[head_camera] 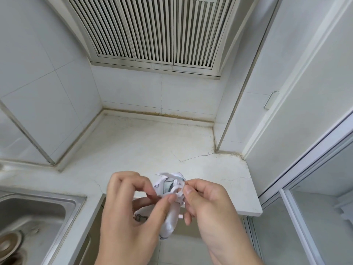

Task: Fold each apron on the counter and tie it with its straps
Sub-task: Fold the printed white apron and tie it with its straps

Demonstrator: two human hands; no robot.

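Note:
A small white apron bundle (168, 222) with a printed pattern is held in the air just in front of the counter's front edge. Thin white straps (176, 188) loop around its top. My left hand (131, 213) pinches the bundle and a strap between thumb and fingers. My right hand (206, 201) pinches a strap loop at the top right of the bundle. Much of the bundle is hidden behind my fingers.
A white stone counter (152, 146) with cracks runs to a tiled corner. A steel sink (32, 217) lies at the lower left. White cabinet doors (296, 111) stand on the right, a slatted range hood (152, 29) overhead.

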